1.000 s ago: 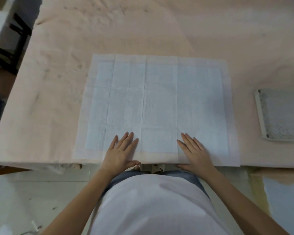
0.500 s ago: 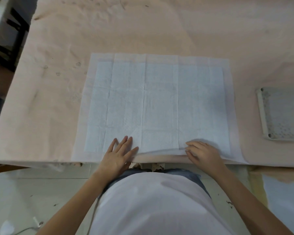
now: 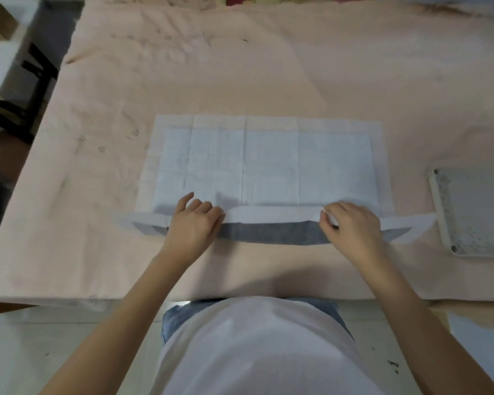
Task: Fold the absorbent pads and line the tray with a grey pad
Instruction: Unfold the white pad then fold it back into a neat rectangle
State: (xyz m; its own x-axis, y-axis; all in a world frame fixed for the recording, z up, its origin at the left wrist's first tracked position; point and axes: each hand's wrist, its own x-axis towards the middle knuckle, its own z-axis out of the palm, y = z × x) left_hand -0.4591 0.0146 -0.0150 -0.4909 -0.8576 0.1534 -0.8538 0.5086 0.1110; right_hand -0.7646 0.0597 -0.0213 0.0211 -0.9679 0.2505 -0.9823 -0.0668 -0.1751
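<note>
The tray (image 3: 474,212) lies flat on the worktop (image 3: 268,67) well out to the side of the right hand's fingers (image 3: 330,215), partly cut off by the frame edge. It is a shallow, pale rectangle with rounded corners, and a grey, speckled lining covers its floor; whether that lining is a pad or the tray's own surface cannot be told.

The absorbent pad (image 3: 268,163) is spread on the worktop just beyond both hands. Its upper face is pale blue-white, quilted, and crossed by straight fold creases, with a plain white border around it. The near edge is lifted and turned over away from the person, so a long band of dark grey underside (image 3: 271,233) shows between the two hands and runs on past each wrist.

The left hand (image 3: 193,226) has its fingers curled over the raised edge, knuckles up, gripping it. The right hand (image 3: 351,226) pinches the same edge between thumb and fingertips, with a bit of white border showing at the pinch. The worktop is covered in a pinkish, stained sheet.
</note>
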